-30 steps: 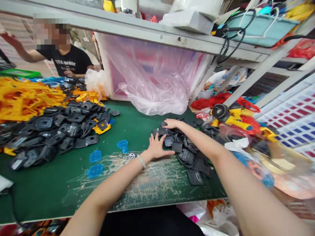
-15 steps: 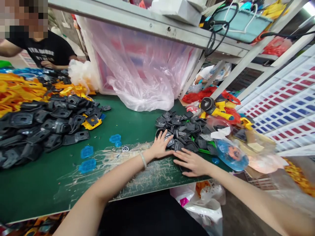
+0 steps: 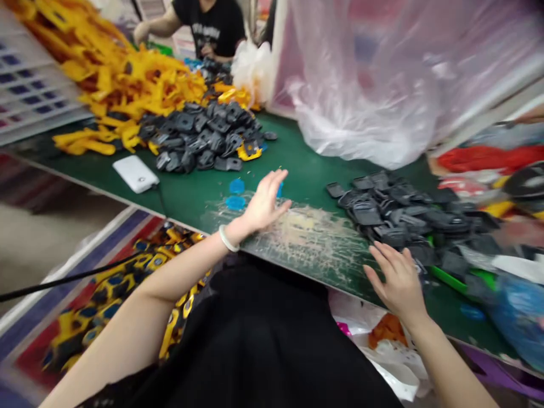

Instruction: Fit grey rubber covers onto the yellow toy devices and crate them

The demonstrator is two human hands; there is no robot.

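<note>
My left hand (image 3: 266, 204) is over the worn patch of the green table (image 3: 297, 147), fingers stretched out and nothing held. Close by it lie small translucent blue plastic pieces (image 3: 236, 202), one partly hidden behind its fingers. My right hand (image 3: 395, 277) has its fingers apart at the near edge of the right-hand pile of black plastic parts (image 3: 408, 209); whether it touches them is hard to tell. A green piece (image 3: 450, 280) shows under that pile. Another heap of black parts (image 3: 199, 133) sits at the left, beyond my left hand.
Yellow plastic parts (image 3: 140, 85) are heaped at the far left, near a white device (image 3: 136, 173) with a cable. A crate of yellow and blue parts (image 3: 106, 306) stands below the table edge. Plastic sheeting (image 3: 365, 113) hangs at the back. A person (image 3: 212, 28) sits across.
My view has swung left, bringing the white device and the crate into sight. My left hand has left the right-hand black pile and moved left. The two hands are now far apart.
</note>
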